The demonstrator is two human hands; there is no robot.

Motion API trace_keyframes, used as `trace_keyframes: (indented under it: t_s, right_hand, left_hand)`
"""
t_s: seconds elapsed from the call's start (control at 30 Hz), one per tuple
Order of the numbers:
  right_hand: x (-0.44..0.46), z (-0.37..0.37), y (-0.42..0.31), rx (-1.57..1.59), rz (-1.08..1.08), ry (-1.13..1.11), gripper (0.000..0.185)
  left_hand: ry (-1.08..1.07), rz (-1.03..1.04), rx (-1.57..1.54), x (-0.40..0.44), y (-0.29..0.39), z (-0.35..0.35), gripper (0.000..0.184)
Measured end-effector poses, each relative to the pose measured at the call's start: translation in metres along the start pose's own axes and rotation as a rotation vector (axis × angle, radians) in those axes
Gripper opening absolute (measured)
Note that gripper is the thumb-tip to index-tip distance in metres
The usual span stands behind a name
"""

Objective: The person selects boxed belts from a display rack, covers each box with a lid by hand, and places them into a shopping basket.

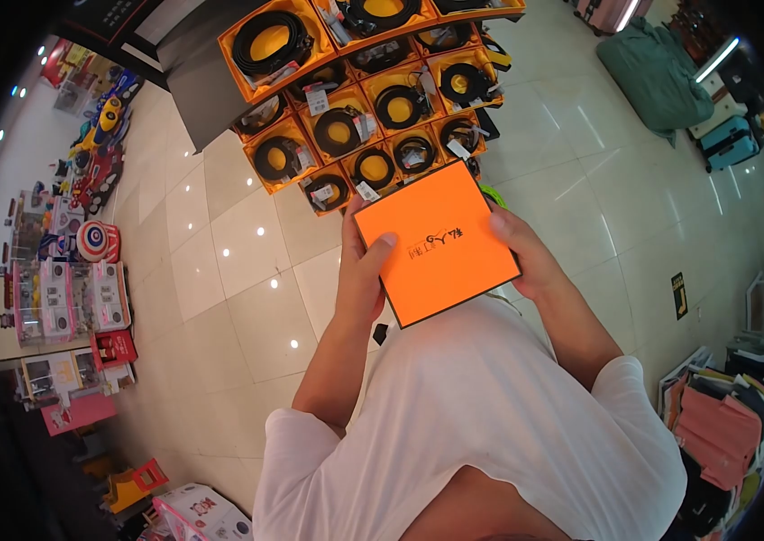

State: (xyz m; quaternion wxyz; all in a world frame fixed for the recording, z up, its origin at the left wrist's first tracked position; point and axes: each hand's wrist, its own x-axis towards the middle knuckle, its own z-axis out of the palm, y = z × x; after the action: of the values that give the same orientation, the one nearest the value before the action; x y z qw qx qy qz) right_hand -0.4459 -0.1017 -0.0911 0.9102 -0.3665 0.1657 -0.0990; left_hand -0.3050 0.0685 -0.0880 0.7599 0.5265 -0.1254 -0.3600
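An orange square box (436, 261) with dark edges and black writing on its top is held in front of the white shirt. My left hand (365, 270) grips its left side, the thumb lying on the top face. On the opposite side my right hand (526, 251) holds the box, its thumb at the edge near the upper right corner. The other fingers of both hands are mostly hidden beside and beneath the box. Just beyond it stands a display of coiled black belts (337, 132) in open orange boxes, many with white tags.
A dark panel (206, 77) adjoins the display at the upper left. Toy machines (62, 298) line the far left. Folded clothes (724, 424) are stacked at the lower right. A green covered bundle (652, 77) and a teal suitcase (729, 142) stand at the upper right on tiled floor.
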Motion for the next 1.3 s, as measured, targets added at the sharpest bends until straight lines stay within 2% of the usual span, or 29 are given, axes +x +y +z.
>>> trace_keyframes:
  t_s: [0.03,0.27,0.53,0.83,0.97,1.07,1.13,1.23,1.3]
  right_hand:
    - [0.000,0.002,0.000,-0.102,-0.020,-0.023,0.060]
    - [0.006,-0.005,0.002,-0.127,-0.041,0.068,0.062]
    - [0.007,0.002,-0.003,-0.179,-0.148,0.160,0.062]
    - [0.003,0.006,-0.003,-0.231,-0.268,0.086,0.066]
    - [0.005,0.004,-0.006,-0.278,-0.292,0.027,0.067]
    - [0.009,0.006,-0.010,-0.305,-0.265,-0.022,0.064]
    - [0.008,0.016,-0.019,-0.367,-0.163,0.012,0.063]
    - [0.013,0.008,-0.008,-0.431,-0.226,0.126,0.063]
    - [0.012,0.008,-0.007,-0.431,-0.254,0.120,0.064]
  left_hand:
    - [0.017,-0.002,0.013,0.001,-0.002,-0.001,0.078]
    - [0.022,-0.064,-0.085,-0.001,0.000,0.006,0.077]
    - [-0.031,-0.161,-0.154,-0.011,-0.019,0.002,0.066]
    - [-0.008,0.010,-0.098,-0.007,-0.011,0.006,0.058]
    - [-0.033,0.055,-0.108,-0.009,-0.007,0.004,0.060]
    - [-0.048,0.097,0.012,-0.013,-0.003,0.003,0.065]
    - [-0.084,0.135,0.061,-0.015,0.000,0.006,0.071]
    - [-0.102,0.133,0.050,-0.015,-0.002,0.005,0.075]
    - [-0.107,0.136,0.052,-0.017,-0.001,0.007,0.077]
